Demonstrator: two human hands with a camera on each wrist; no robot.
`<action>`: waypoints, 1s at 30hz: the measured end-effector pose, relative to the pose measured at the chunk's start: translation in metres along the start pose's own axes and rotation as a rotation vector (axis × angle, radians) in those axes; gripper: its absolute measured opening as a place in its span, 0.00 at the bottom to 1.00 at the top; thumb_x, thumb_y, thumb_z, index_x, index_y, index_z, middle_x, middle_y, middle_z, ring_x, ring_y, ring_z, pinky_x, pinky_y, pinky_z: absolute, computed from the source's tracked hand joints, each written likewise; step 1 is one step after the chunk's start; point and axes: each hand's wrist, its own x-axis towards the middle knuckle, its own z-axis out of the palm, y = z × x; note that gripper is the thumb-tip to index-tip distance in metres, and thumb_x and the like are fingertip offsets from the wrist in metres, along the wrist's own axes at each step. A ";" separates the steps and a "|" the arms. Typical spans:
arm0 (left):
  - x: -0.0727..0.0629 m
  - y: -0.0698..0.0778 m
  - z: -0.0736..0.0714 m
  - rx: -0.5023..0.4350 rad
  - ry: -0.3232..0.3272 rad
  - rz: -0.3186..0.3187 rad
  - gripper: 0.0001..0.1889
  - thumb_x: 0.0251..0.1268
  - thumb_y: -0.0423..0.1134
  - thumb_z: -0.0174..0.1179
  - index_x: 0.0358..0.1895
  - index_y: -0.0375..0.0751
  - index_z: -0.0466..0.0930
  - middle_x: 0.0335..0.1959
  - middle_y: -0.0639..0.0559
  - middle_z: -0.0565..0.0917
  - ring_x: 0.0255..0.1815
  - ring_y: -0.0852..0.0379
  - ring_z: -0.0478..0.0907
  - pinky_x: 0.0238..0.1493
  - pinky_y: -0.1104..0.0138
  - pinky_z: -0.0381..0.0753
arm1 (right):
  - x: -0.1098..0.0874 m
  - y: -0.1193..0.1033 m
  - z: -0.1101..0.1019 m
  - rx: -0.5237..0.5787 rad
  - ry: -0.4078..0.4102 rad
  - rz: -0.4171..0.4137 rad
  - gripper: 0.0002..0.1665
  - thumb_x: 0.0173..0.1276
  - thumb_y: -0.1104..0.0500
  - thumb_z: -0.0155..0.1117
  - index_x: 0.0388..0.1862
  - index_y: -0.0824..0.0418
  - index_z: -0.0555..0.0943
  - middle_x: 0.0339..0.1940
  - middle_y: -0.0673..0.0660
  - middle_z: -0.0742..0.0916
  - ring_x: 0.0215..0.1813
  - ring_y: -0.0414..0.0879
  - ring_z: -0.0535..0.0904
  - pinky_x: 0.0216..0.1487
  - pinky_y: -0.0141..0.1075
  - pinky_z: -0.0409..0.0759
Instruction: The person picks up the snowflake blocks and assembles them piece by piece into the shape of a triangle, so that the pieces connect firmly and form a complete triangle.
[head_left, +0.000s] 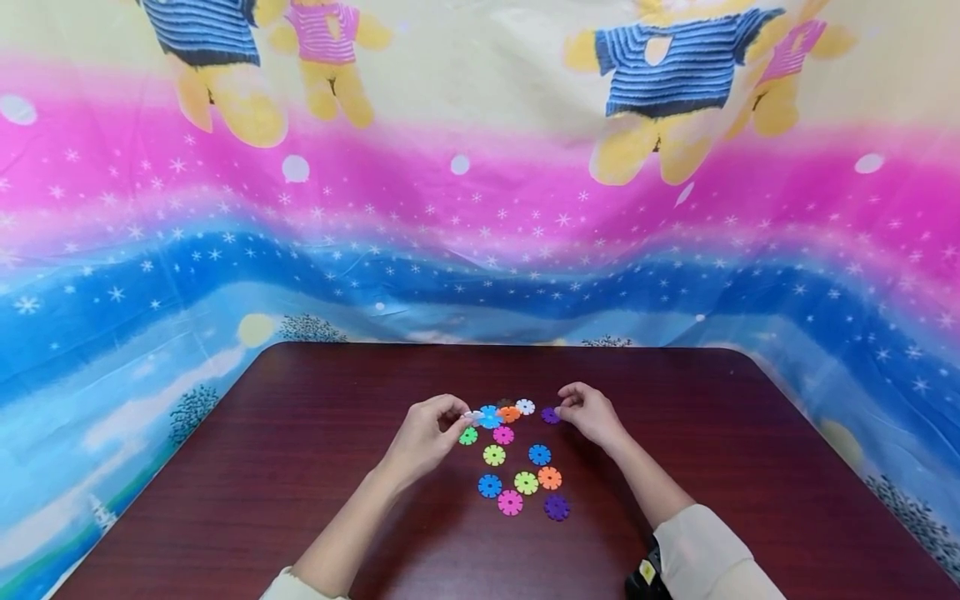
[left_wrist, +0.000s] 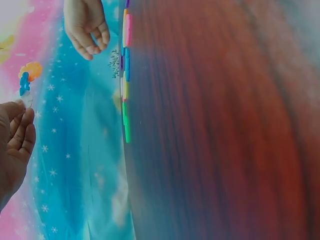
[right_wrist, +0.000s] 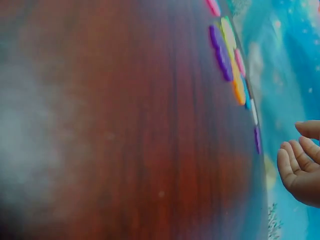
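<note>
In the head view my left hand (head_left: pixel 423 437) pinches a white notched disc (head_left: pixel 472 417) at its edge. A blue disc (head_left: pixel 490 417) is joined to that one, and an orange disc (head_left: pixel 509 414) to the blue, making a short row. The left wrist view has this row raised above the table, the orange disc (left_wrist: pixel 32 71) at its far end. My right hand (head_left: pixel 592 416) hovers with loosely bent fingers and nothing between them. Nearest to it lies a purple disc (head_left: pixel 551 415), which the right wrist view puts on the tabletop, below the hand (right_wrist: pixel 302 165).
Several loose discs lie flat on the dark wooden table (head_left: pixel 300 467), among them a white one (head_left: pixel 525 406), a green one (head_left: pixel 468 436), a pink one (head_left: pixel 510 502) and a second purple one (head_left: pixel 557 507). A printed curtain (head_left: pixel 480 217) hangs behind the table.
</note>
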 end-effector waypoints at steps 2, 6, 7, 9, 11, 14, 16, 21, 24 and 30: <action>0.000 -0.001 -0.001 0.004 0.001 -0.003 0.05 0.55 0.29 0.64 0.32 0.42 0.79 0.25 0.60 0.76 0.23 0.64 0.72 0.26 0.72 0.77 | 0.004 0.004 0.001 -0.017 -0.023 0.020 0.17 0.60 0.64 0.64 0.47 0.69 0.75 0.32 0.56 0.79 0.32 0.46 0.73 0.32 0.36 0.72; -0.001 -0.002 -0.001 0.010 0.004 -0.006 0.05 0.55 0.29 0.64 0.32 0.43 0.79 0.25 0.60 0.76 0.23 0.64 0.71 0.26 0.72 0.76 | 0.009 0.010 0.004 -0.045 -0.051 0.044 0.17 0.60 0.64 0.64 0.48 0.69 0.76 0.32 0.56 0.79 0.31 0.47 0.72 0.32 0.36 0.71; -0.001 -0.002 -0.002 0.011 0.004 -0.005 0.05 0.56 0.30 0.64 0.32 0.43 0.79 0.25 0.60 0.76 0.23 0.64 0.71 0.26 0.72 0.76 | 0.010 0.011 0.005 -0.049 -0.054 0.049 0.17 0.60 0.64 0.64 0.48 0.69 0.76 0.32 0.56 0.79 0.32 0.47 0.72 0.32 0.36 0.70; -0.001 -0.002 -0.002 0.010 0.004 -0.008 0.05 0.55 0.30 0.64 0.32 0.43 0.79 0.25 0.60 0.76 0.23 0.64 0.71 0.26 0.72 0.76 | 0.012 0.013 0.006 -0.059 -0.058 0.053 0.17 0.60 0.64 0.64 0.47 0.68 0.76 0.32 0.55 0.79 0.32 0.47 0.72 0.33 0.36 0.71; -0.001 -0.002 -0.002 0.008 0.002 -0.008 0.05 0.55 0.30 0.64 0.32 0.43 0.79 0.25 0.60 0.76 0.23 0.64 0.71 0.26 0.71 0.76 | 0.014 0.015 0.008 -0.067 -0.061 0.054 0.17 0.59 0.64 0.64 0.47 0.68 0.77 0.32 0.55 0.79 0.32 0.47 0.72 0.33 0.37 0.71; 0.000 -0.002 -0.002 0.006 -0.001 -0.012 0.05 0.55 0.29 0.64 0.32 0.43 0.79 0.25 0.60 0.76 0.24 0.63 0.71 0.27 0.71 0.76 | 0.015 0.016 0.009 -0.072 -0.064 0.062 0.16 0.59 0.63 0.64 0.46 0.67 0.77 0.32 0.55 0.79 0.31 0.47 0.71 0.32 0.37 0.71; 0.000 -0.002 -0.002 0.004 -0.004 -0.013 0.05 0.56 0.29 0.64 0.32 0.43 0.79 0.25 0.60 0.76 0.24 0.63 0.71 0.27 0.71 0.76 | 0.014 0.016 0.009 -0.080 -0.071 0.061 0.16 0.59 0.63 0.65 0.46 0.67 0.77 0.31 0.54 0.79 0.31 0.46 0.71 0.32 0.36 0.70; 0.000 -0.002 -0.002 0.004 -0.002 -0.024 0.04 0.56 0.30 0.64 0.32 0.43 0.79 0.25 0.60 0.76 0.24 0.63 0.71 0.27 0.71 0.76 | 0.015 0.014 0.012 -0.118 -0.086 0.038 0.17 0.58 0.62 0.66 0.46 0.66 0.78 0.30 0.54 0.78 0.31 0.46 0.70 0.31 0.36 0.69; 0.000 -0.002 -0.002 0.005 0.003 -0.029 0.05 0.56 0.30 0.64 0.32 0.43 0.79 0.25 0.60 0.76 0.24 0.63 0.71 0.27 0.71 0.76 | 0.017 0.014 0.015 -0.152 -0.088 0.028 0.17 0.56 0.63 0.67 0.45 0.67 0.79 0.28 0.54 0.77 0.30 0.46 0.70 0.31 0.36 0.69; 0.001 -0.004 -0.001 0.003 -0.004 -0.017 0.05 0.55 0.30 0.64 0.32 0.43 0.79 0.26 0.60 0.76 0.24 0.63 0.72 0.27 0.72 0.76 | 0.018 0.012 0.019 -0.238 -0.091 0.014 0.16 0.54 0.64 0.69 0.43 0.67 0.80 0.28 0.55 0.77 0.31 0.47 0.70 0.32 0.37 0.70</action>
